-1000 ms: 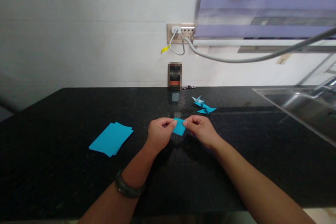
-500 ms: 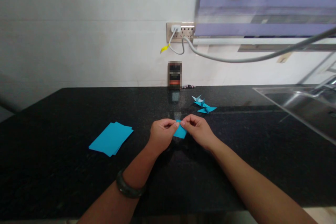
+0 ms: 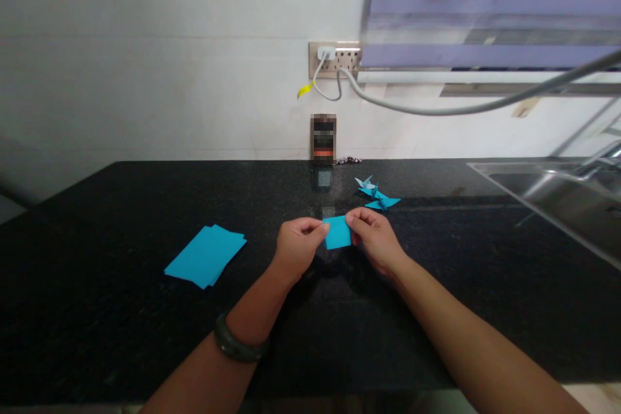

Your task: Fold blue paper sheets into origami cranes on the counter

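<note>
Between my two hands is a small blue piece of folded paper (image 3: 337, 234), roughly square, held just above the dark counter. My left hand (image 3: 299, 244) is closed, pinching its left edge between thumb and fingers. Its upper right corner is gripped by my right hand (image 3: 374, 236), thumb on the near face and fingers partly hidden behind. Beyond my right hand lie several folded paper cranes (image 3: 383, 201) in blue and paler blue. A stack of blue paper sheets (image 3: 204, 257) rests on the counter to the left of my left hand.
The black counter (image 3: 121, 336) runs back to a pale wall. A phone-like object (image 3: 323, 139), blurred out, leans there beside a beaded strand (image 3: 349, 160). At right is a metal sink (image 3: 557, 187). A grey cable (image 3: 436, 110) hangs from the socket (image 3: 334, 59).
My right hand has moved slightly right and up, away from my left. More of the blue paper now shows between them, wider and squarer than before. My left hand has barely moved.
</note>
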Motion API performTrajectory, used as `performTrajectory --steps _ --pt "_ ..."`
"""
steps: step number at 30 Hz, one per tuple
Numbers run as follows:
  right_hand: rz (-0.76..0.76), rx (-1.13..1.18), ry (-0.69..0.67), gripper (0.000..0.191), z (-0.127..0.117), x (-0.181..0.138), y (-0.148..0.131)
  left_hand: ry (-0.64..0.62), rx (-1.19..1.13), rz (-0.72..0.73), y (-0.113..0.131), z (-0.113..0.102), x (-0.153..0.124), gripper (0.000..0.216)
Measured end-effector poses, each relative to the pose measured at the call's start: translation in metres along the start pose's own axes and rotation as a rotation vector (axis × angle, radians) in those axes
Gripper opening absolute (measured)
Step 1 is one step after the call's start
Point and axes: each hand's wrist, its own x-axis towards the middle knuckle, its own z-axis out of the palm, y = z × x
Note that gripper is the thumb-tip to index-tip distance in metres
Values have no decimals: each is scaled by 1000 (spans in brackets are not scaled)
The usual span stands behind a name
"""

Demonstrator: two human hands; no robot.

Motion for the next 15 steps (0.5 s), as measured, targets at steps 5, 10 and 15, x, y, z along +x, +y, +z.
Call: performTrajectory --steps 5,10,15 --pt "-104 -172 -10 18 -9 4 8 -197 94 -41 -1 3 -1 13" --pt "-300 -480 -188 15 -12 2 4 -287 91 17 -7 1 2 18" --pt "-392 -608 -221 16 -7 -2 1 -290 241 102 -14 -3 4 19"
